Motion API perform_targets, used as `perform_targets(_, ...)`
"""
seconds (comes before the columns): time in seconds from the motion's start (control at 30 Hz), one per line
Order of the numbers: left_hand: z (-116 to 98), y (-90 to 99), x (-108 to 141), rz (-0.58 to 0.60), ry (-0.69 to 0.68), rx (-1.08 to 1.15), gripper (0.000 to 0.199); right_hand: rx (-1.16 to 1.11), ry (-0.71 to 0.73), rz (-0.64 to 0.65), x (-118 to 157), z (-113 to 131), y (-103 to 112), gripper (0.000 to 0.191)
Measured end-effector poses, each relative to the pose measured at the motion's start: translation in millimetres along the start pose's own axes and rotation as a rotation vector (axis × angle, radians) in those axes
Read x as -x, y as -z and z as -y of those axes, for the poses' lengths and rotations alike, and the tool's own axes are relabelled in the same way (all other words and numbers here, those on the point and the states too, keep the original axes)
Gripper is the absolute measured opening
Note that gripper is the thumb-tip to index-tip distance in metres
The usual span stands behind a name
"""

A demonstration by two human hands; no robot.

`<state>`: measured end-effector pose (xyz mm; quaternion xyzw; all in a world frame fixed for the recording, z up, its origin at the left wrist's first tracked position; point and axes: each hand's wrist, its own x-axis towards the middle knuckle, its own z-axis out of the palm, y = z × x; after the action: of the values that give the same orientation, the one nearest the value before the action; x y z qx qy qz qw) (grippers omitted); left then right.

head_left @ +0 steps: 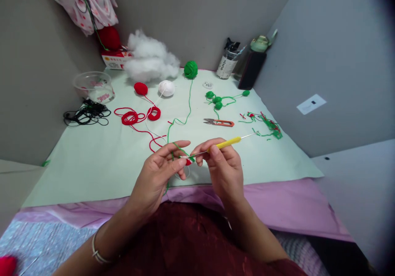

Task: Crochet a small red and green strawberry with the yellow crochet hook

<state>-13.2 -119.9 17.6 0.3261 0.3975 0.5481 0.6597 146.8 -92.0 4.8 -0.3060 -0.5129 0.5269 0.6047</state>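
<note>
Between thumb and fingers, my left hand (160,162) pinches a small crochet piece (189,161) in red, white and green. Green yarn (169,144) runs over the fingers of that hand and back to a green yarn ball (191,69). My right hand (224,167) is closed around the yellow handle of a crochet hook (228,143). Its thin metal tip reaches left to the top of the piece, at the green stitches. The palm-side fingers of my left hand partly hide the piece.
Orange thread snips (219,122) lie beyond my right hand, with small green crocheted pieces (217,102) behind them. Yarn scraps (271,127) are at right. Red yarn (129,118), black cord (88,113), a plastic tub (92,82) and white stuffing (151,57) are at left. A dark bottle (253,66) stands at the back right.
</note>
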Motion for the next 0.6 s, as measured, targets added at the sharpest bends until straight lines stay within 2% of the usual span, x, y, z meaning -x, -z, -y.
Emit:
perform_targets(0.07, -0.5, 0.5, 0.8, -0.003, -0.006, -0.025, 0.027, 0.049, 0.031, 0.014, 2.0, 3.0, 0.4, 0.02)
perform_targets(0.17, 0.8, 1.6, 1.0, -0.017, -0.055, -0.083, 0.028, 0.259, 0.141, 0.027, 7.9, 7.0, 1.4, 0.018)
perform_targets(0.33, 6.0, -0.6, 0.0, -0.088, -0.139, -0.126, 0.035, 0.666, 0.571, 0.14, 14.5, 5.9, 1.2, 0.023)
perform_targets(0.43, 4.3, -4.3, 0.5, -0.066, -0.059, 0.005, 0.052, 0.929, 0.756, 0.155, 15.2, 1.9, 0.6, 0.026)
perform_targets(0.5, 0.2, -5.0, 0.2, -0.011, 0.08, 0.131, 0.054, 0.972, 0.773, 0.133, 15.0, 0.4, 0.4, 0.026)
perform_targets(0.6, -6.1, -3.1, -1.8, 0.032, 0.225, 0.27, 0.045, 0.699, 0.596, 0.04, 13.0, 1.3, -0.2, 0.023)
